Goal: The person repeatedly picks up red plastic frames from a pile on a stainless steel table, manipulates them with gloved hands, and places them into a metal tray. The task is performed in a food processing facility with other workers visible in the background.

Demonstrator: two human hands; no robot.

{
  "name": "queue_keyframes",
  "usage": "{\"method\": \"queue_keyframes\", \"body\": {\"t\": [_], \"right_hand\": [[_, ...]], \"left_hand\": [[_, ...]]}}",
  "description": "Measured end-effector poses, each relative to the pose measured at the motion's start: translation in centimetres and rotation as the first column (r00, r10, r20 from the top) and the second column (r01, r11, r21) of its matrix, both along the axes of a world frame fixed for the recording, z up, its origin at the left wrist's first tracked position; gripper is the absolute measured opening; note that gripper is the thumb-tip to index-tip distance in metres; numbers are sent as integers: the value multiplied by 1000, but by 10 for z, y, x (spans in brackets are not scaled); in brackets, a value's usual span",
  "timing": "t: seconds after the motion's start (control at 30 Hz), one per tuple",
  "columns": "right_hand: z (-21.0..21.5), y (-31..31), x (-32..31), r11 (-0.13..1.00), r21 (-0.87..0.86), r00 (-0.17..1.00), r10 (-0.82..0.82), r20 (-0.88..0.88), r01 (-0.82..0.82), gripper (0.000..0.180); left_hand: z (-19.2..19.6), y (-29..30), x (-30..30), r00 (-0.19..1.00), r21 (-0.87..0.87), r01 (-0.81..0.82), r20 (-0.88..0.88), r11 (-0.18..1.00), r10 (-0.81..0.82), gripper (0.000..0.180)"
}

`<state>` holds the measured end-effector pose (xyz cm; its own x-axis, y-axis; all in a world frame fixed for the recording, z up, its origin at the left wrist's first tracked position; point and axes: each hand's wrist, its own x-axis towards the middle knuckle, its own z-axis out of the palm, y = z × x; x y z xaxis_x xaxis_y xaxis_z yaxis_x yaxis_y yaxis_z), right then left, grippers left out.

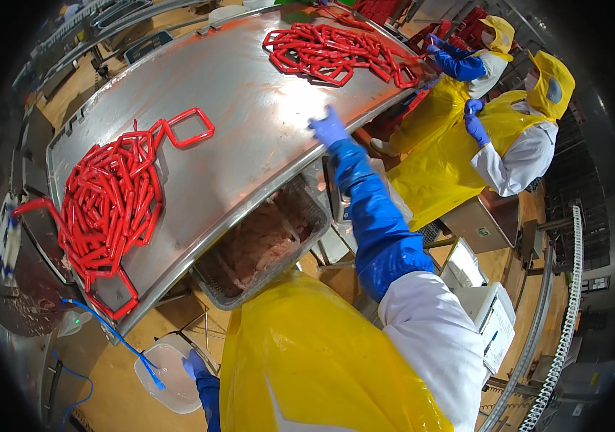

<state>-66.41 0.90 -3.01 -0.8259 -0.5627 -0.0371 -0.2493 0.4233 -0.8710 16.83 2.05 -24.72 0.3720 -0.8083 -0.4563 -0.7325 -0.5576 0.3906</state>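
Observation:
My right hand (329, 128), in a purple-blue glove, reaches over the near edge of the steel table (232, 93). Its fingers are stretched out and apart, with nothing in them. Low on the left, my gloved left hand (194, 365) hangs beside a translucent white tub (171, 381); its fingers look loosely extended, and nothing shows in them. Whether it touches the tub's rim, I cannot tell. A heap of red linked sausages (109, 194) lies on the table's left end, one loop trailing off. Another pile of linked sausages (322, 50) lies toward the far right.
A grey crate (318, 223) holding pale pink meat stands below the table's near edge. A blue hose (124, 338) hangs by the table's left corner. Two people in yellow aprons, one nearer (516, 137), one farther (477, 61), stand along the right side. A white box (491, 317) is at my right.

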Motion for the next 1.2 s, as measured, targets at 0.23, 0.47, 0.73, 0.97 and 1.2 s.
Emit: {"method": "queue_keyframes", "body": {"t": [0.23,0.47,0.73,0.97,1.2], "right_hand": [[-66,-48,194,727,516,709,645,-285,-454,67],[-80,-32,257,652,630,559,734,-386,-422,60],[-70,-32,259,606,671,570,756,-321,-426,60],[-71,-32,259,629,640,582,744,-328,-442,58],[-67,-31,265,647,650,583,726,-366,-398,59]], "left_hand": [[-1,3,5,997,-49,31,-64,998,-34,71],[7,13,6,984,-14,-9,-178,1000,7,72],[8,12,2,1000,27,-17,19,999,17,81],[18,7,-3,1000,57,-14,12,998,13,84],[29,8,-11,993,63,-59,-100,996,65,79]]}}
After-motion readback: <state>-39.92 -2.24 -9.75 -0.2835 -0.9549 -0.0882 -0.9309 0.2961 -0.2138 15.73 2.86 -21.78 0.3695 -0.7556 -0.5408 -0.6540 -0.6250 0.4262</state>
